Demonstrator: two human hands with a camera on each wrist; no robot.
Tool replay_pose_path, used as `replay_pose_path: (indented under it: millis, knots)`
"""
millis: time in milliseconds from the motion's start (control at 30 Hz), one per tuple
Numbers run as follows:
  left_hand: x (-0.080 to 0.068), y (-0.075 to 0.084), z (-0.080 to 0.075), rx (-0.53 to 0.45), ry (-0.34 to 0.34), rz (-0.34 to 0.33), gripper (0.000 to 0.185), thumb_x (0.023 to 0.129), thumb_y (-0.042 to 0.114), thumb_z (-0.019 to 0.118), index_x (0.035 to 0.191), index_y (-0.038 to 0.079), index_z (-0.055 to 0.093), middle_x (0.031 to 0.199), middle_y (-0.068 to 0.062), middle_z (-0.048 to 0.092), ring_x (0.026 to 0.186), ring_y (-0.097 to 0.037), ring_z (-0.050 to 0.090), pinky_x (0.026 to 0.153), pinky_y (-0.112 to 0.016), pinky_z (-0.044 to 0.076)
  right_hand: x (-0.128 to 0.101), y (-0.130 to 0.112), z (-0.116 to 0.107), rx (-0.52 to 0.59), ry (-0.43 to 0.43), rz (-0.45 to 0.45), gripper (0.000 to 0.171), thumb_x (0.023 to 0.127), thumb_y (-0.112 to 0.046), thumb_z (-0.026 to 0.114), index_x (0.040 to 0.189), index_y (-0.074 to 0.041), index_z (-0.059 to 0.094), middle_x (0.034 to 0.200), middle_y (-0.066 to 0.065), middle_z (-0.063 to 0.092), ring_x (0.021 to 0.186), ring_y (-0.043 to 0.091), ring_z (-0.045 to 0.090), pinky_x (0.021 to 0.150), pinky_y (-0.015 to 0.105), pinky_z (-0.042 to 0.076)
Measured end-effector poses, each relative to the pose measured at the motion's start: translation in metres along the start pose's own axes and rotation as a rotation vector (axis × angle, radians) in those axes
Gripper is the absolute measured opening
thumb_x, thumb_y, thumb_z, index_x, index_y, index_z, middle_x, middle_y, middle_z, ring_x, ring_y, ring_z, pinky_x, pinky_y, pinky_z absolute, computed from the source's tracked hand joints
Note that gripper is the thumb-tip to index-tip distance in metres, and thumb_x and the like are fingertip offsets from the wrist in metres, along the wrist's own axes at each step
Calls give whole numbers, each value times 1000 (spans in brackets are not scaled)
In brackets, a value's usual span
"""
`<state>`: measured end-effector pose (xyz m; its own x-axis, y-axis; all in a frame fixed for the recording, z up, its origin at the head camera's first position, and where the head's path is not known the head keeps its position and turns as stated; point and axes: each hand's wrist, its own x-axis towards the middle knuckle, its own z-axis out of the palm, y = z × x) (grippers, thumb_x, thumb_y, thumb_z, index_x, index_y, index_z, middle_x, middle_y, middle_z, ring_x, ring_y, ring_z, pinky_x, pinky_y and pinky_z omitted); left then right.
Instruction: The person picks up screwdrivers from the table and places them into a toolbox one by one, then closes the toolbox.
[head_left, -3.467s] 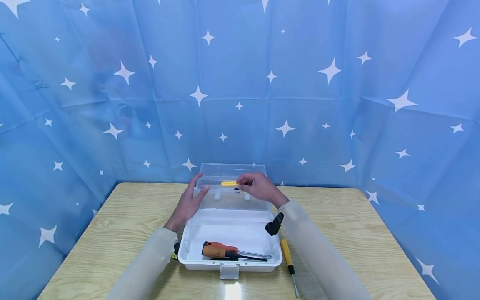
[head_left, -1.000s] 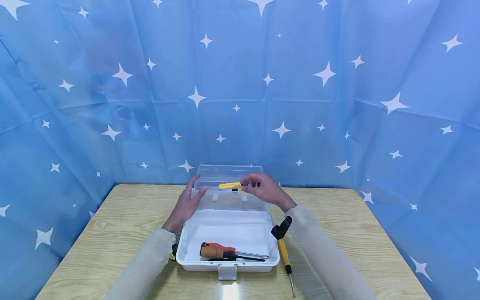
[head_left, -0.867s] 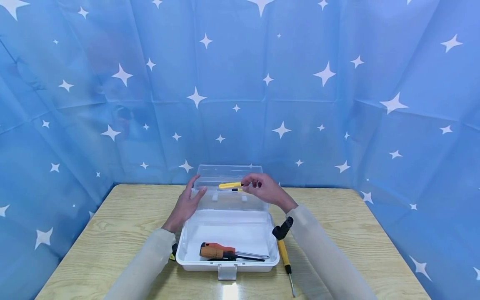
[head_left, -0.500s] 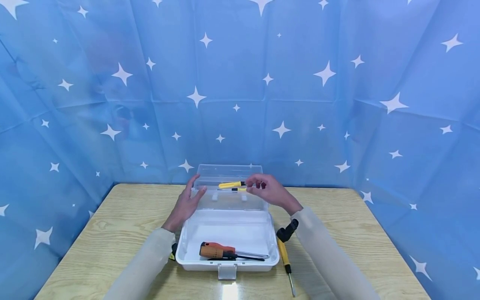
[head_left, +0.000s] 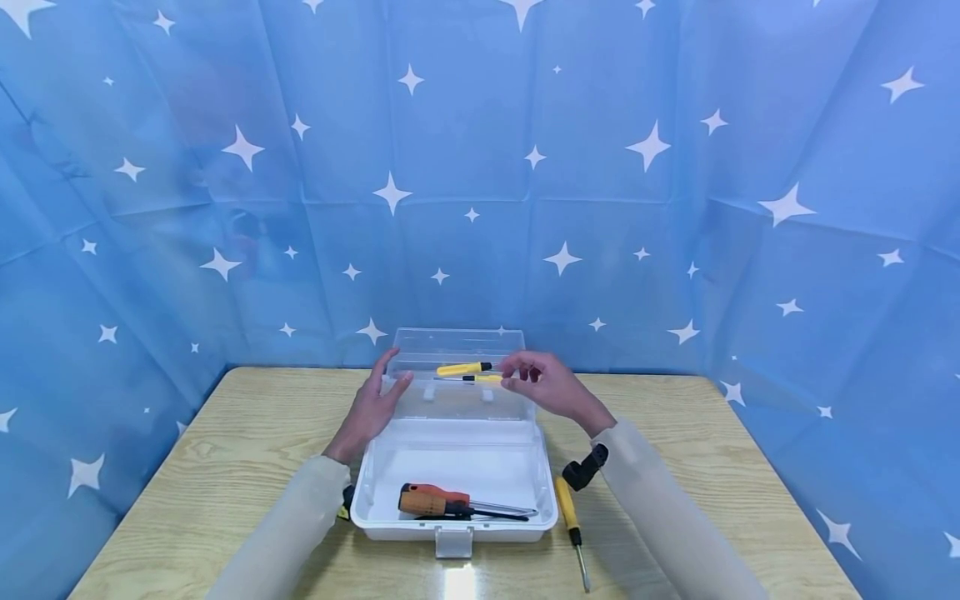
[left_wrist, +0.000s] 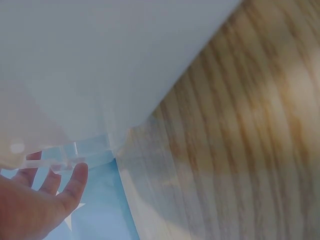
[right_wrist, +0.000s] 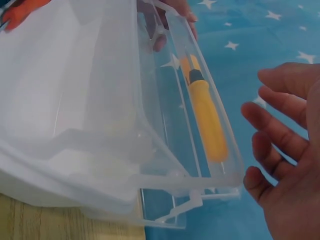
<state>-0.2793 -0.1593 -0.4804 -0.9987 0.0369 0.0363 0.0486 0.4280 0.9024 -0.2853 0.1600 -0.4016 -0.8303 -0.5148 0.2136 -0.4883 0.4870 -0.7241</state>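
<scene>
While the starry curtain closed off the back, the counter carried everything before you. The box stood squarely in front, perhaps so that both arms could pass along its sides, and its clear lid leaned open behind it. Your left grip held the lid's left edge loosely between thumb and fingers, likely to steady it; your right grip was half open, fingers softly curled round nothing, just beside the lid's right end. A red tool and an orange screwdriver lay along the box's front wall. One yellow screwdriver lay outside, near your right wrist and so liable to be brushed. Two smaller yellow drivers, an upper one and a lower one, pointed opposite ways in the lid's tray, probably sharing its narrow room. By your left wrist, a small yellow item was mostly hidden.
</scene>
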Motion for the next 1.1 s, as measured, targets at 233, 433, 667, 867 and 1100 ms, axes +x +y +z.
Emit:
replay_pose_path:
  millis: [233,433,667,867,1100]
  knots:
    - [1,0,1,4,0,-9,76,92,71,47,155,44,17,166,-7,15,149,-42,19,110,-70,25,-9,-1,-2,-9,26,17,20,96,-21,67,113,-10,70,103,3,67,80,21,52,69,31,43]
    - [-2,0,1,-6,-3,-11,80,88,76,47,155,45,17,165,-8,17,147,-42,25,108,-69,30,-17,7,-6,12,33,-8,22,96,-20,67,115,-10,69,103,3,66,79,20,54,68,30,45]
    - [0,0,1,12,4,-4,80,89,76,45,156,43,16,166,-8,16,148,-42,22,110,-70,26,-29,13,-7,25,58,28,26,95,-20,69,119,-12,67,105,2,63,79,22,52,67,28,45]
    - [-2,1,1,3,4,-16,80,89,75,46,156,43,16,166,-8,16,148,-42,23,108,-70,29,-39,21,-6,49,85,96,26,94,-20,70,120,-15,66,108,5,63,81,23,52,67,29,44]
    - [-4,2,1,-18,-1,-22,77,91,73,47,156,45,15,165,-8,17,145,-43,29,105,-69,35,-50,30,-3,74,91,127,29,95,-17,68,122,-9,64,105,8,63,82,23,53,66,26,45]
